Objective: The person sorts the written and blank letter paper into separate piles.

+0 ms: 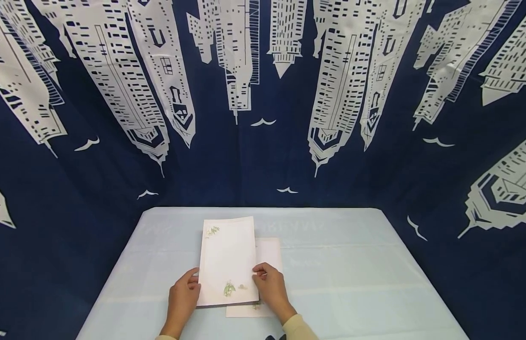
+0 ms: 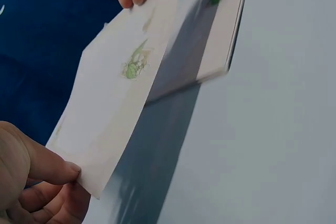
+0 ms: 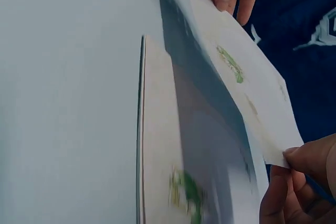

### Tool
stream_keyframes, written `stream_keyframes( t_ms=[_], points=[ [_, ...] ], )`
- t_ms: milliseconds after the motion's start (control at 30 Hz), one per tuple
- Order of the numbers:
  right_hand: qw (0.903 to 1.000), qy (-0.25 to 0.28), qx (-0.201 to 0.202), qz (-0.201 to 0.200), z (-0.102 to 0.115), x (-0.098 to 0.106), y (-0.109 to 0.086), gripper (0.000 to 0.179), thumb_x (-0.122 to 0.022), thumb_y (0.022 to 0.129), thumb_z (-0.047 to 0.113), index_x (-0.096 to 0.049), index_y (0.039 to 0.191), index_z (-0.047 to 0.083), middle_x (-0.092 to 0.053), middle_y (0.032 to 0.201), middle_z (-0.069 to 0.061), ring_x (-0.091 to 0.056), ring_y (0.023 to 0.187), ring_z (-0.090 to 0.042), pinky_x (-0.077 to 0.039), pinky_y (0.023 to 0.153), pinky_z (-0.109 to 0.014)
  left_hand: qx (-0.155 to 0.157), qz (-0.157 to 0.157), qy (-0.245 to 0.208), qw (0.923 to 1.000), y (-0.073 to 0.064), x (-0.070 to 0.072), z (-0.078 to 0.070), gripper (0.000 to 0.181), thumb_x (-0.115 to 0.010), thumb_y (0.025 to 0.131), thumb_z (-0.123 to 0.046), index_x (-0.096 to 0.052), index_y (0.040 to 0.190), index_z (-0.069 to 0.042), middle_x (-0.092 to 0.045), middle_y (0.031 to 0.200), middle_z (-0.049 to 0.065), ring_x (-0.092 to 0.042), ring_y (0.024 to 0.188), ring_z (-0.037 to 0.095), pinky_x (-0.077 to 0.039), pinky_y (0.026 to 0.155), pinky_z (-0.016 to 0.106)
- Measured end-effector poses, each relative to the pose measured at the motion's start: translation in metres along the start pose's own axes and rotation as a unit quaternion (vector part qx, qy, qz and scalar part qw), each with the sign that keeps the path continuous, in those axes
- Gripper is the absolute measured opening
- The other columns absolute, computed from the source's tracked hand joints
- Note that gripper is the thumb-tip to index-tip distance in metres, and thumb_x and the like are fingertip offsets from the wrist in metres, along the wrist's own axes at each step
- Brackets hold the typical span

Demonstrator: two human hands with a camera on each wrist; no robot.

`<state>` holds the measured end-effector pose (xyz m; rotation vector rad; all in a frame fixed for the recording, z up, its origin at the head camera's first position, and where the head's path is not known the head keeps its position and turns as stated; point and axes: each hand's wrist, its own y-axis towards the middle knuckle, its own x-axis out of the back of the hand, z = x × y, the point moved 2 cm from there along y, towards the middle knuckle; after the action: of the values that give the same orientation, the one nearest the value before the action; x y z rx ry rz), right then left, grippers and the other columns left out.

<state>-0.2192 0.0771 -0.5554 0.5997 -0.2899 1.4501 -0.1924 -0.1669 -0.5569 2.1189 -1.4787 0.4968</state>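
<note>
A white sheet of paper (image 1: 228, 259) with small green-and-white flower prints is lifted off the table, with its near edge toward me. My left hand (image 1: 183, 295) pinches its left edge between thumb and fingers, and my right hand (image 1: 272, 289) pinches the right edge. In the left wrist view the sheet (image 2: 105, 108) bends slightly and casts a shadow below. Under it, a little to the right, lies a thin stack of matching paper (image 3: 157, 114), partly hidden by the raised sheet. The sheet and the stack are apart in both wrist views.
The table has a pale, whitish-blue cover (image 1: 352, 274) with faint fold lines. Behind it and along both sides hangs a dark blue cloth (image 1: 241, 165) printed with white buildings and birds.
</note>
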Motion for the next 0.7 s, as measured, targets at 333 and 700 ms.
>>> stream_keyframes(
  t_ms=[333, 700],
  points=[
    [0.9976, 0.027, 0.031, 0.056, 0.027, -0.054, 0.004, 0.010, -0.075, 0.084, -0.003, -0.073, 0.090, 0.005, -0.063, 0.077, 0.007, -0.058, 0.070, -0.005, -0.051, 0.063, -0.023, 0.080, 0.026, 0.071, 0.9939, 0.014, 0.041, 0.032, 0.036, -0.063, 0.084, 0.013, -0.065, 0.120, 0.015, -0.070, 0.095, 0.020, -0.067, 0.082, 0.027, -0.057, 0.068, 0.040],
    [0.9921, 0.019, 0.033, 0.120, 0.034, -0.083, 0.002, 0.011, -0.074, 0.082, -0.006, -0.071, 0.088, 0.002, -0.056, 0.071, 0.008, -0.050, 0.064, -0.004, -0.046, 0.058, -0.023, 0.091, 0.017, 0.122, 0.9882, 0.014, 0.056, 0.050, 0.036, -0.060, 0.083, 0.014, -0.063, 0.119, 0.018, -0.070, 0.093, 0.022, -0.065, 0.077, 0.027, -0.055, 0.067, 0.042]
  ],
)
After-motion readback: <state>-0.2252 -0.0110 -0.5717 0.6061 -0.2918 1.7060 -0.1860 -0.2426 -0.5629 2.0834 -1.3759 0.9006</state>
